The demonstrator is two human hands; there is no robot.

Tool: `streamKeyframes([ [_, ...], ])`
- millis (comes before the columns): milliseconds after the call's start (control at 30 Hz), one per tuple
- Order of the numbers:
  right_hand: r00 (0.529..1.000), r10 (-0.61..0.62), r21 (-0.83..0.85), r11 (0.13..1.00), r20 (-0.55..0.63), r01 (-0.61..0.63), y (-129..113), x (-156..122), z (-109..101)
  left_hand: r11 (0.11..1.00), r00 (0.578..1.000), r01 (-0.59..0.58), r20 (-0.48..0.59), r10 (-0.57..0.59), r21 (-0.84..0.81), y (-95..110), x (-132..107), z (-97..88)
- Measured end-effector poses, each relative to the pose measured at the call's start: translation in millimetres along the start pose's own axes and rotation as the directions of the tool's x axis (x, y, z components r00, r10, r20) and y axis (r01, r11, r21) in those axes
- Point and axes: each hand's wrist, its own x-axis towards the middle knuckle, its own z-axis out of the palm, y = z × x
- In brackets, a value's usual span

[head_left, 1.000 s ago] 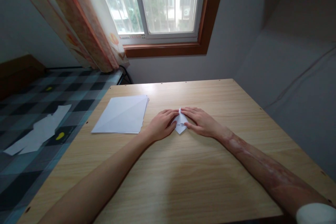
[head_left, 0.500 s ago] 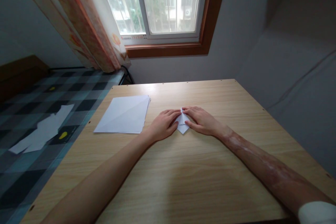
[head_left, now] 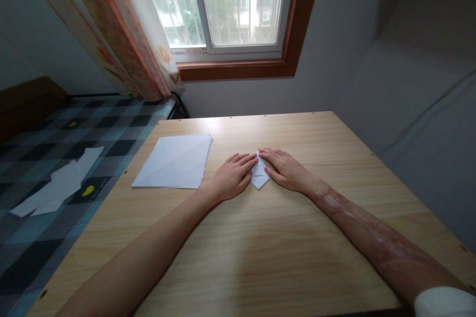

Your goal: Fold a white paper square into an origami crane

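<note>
A small piece of folded white paper (head_left: 260,172) lies on the wooden table, its lower end pointed toward me. A crease or flap edge runs across it, low down. On its left side, my left hand (head_left: 235,175) grips the edge, fingertips near the upper point and thumb lower. My right hand (head_left: 285,170) holds the opposite side, with its fingertips at the top and its thumb at the right corner. The paper's outer edges are partly hidden under the fingers of both hands.
A stack of white paper sheets (head_left: 174,162), the top one with a diagonal crease, lies at the table's (head_left: 297,257) left. White paper scraps (head_left: 61,185) rest on the checked bed (head_left: 33,252) beyond the table's left edge. Behind the table are a window (head_left: 241,5) and a curtain (head_left: 122,34).
My right thumb has shifted slightly outward, and the fingers have spread a little, showing more of the folded paper. Its upper part looks flatter. The sheet stack has not been disturbed.
</note>
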Motion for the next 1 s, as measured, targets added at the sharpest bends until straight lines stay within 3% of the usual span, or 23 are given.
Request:
streamKeyframes([
  [300,0.986,0.086,-0.126,0.99,0.141,-0.068,3,1,2,0.993,0.997,-0.053,-0.05,0.059,0.107,4,0,-1.5],
  [533,0.974,0.13,-0.187,0.978,0.187,-0.095,0,4,1,0.992,0.982,-0.13,-0.141,0.13,0.009,2,1,4.3],
  [767,0.968,0.152,-0.242,0.965,0.199,-0.102,-2,10,0,0.988,0.981,-0.094,-0.179,0.072,-0.12,-2,-2,10.3],
  [1000,0.967,0.156,-0.261,0.96,0.204,-0.1,-3,10,0,0.985,0.978,-0.153,-0.152,0.14,-0.081,-1,-1,5.2],
])
